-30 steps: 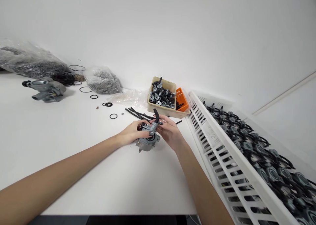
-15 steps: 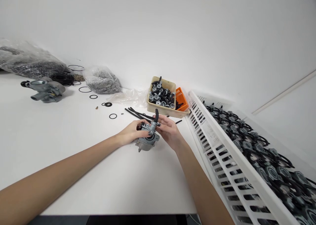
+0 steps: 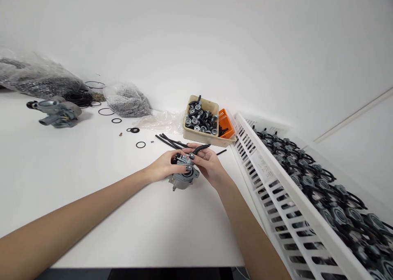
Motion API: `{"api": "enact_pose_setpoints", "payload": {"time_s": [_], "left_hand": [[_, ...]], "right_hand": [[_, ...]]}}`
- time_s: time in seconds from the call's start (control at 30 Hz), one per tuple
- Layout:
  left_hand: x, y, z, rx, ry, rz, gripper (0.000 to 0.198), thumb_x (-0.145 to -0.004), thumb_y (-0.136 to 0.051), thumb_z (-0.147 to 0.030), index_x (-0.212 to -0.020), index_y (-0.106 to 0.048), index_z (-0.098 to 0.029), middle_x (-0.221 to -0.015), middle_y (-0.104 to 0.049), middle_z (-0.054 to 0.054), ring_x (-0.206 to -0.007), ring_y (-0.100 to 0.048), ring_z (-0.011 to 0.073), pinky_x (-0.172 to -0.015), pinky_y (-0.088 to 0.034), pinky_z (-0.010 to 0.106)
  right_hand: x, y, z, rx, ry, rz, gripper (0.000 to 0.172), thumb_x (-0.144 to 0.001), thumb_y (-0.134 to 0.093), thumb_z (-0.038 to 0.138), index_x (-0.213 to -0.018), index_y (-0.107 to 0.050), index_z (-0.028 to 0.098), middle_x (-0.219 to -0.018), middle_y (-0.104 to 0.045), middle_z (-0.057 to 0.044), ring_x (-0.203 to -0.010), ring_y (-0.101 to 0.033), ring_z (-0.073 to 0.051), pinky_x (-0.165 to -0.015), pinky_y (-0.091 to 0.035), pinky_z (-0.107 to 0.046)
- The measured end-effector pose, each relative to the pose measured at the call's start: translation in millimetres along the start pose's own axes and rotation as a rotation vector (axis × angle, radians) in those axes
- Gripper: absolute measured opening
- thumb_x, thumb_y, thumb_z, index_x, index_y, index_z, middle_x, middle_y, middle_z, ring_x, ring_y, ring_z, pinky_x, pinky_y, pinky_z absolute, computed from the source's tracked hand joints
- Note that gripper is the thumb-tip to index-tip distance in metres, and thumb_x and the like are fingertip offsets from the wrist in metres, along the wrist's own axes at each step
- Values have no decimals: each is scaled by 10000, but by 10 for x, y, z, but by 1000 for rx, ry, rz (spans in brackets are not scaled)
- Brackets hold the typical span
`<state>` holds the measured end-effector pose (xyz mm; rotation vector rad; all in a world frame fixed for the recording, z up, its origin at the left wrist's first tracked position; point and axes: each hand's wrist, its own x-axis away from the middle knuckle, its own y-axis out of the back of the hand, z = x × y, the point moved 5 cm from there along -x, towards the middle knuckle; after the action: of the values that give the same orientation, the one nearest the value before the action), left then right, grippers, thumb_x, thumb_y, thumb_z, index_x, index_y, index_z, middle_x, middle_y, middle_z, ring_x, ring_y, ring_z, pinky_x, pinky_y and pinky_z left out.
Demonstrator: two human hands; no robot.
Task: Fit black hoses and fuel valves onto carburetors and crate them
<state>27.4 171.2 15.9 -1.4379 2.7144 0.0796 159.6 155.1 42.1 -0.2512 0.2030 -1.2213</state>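
Near the middle of the table my left hand (image 3: 162, 165) is closed around a grey metal carburetor (image 3: 181, 182), with its thumb across the front opening. My right hand (image 3: 211, 166) pinches a metal cap with a bent black rubber boot (image 3: 202, 148) at the top of the carburetor. The boot points to the right. Fingers cover the joint between cap and body, so how it is seated cannot be made out. Black rubber tubes (image 3: 167, 140) lie just behind both hands.
Behind stands a cream bin (image 3: 185, 129) of capped boots beside an orange basket (image 3: 231, 126). A white slatted crate (image 3: 264, 161) of carburetors runs along the right. At left are another carburetor (image 3: 59, 113), black rings (image 3: 140, 144) and clear bags of parts (image 3: 127, 100).
The rubber boot has swung from upright to pointing right as my right fingers turned or tilted the cap. My left hand and the carburetor have stayed almost in place.
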Motion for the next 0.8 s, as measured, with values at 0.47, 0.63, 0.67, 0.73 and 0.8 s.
{"api": "enact_pose_setpoints", "payload": {"time_s": [0.47, 0.63, 0.67, 0.73, 0.8], "left_hand": [[-2, 34, -16, -3, -4, -42, 393, -611, -737, -362, -915, -623, -142, -876, -673, 69, -824, -605, 234, -764, -460, 356], [1, 40, -26, 1, 0, -51, 377, -601, -740, -350, -894, -628, -141, -865, -673, 70, -814, -603, 231, -756, -458, 348], [1, 41, -27, 3, -2, -51, 375, -601, -740, -349, -893, -629, -142, -867, -673, 70, -813, -602, 230, -756, -457, 347], [0, 40, -23, 8, -3, -45, 377, -604, -742, -349, -898, -629, -142, -869, -673, 70, -809, -603, 227, -751, -456, 343], [-1, 37, -14, 20, 1, -40, 378, -609, -743, -344, -904, -624, -139, -862, -673, 70, -795, -604, 221, -736, -457, 337]], "right_hand": [[-8, 44, 21, -41, 32, 55, 341, -698, -727, 271, -1029, -660, 226, -959, -700, -30, -878, -625, -180, -843, -452, -331], [-4, 47, 30, -54, 27, 46, 344, -679, -719, 268, -1015, -664, 216, -960, -704, -47, -893, -627, -197, -845, -448, -351], [-4, 47, 30, -54, 27, 47, 345, -680, -720, 267, -1016, -664, 216, -964, -704, -48, -898, -627, -198, -844, -449, -350], [-4, 49, 26, -51, 25, 54, 363, -678, -731, 262, -1030, -657, 217, -983, -701, -53, -911, -627, -201, -841, -451, -346], [-10, 55, 19, -43, 24, 54, 383, -673, -751, 260, -1040, -652, 219, -992, -696, -54, -916, -625, -201, -842, -453, -344]]}}
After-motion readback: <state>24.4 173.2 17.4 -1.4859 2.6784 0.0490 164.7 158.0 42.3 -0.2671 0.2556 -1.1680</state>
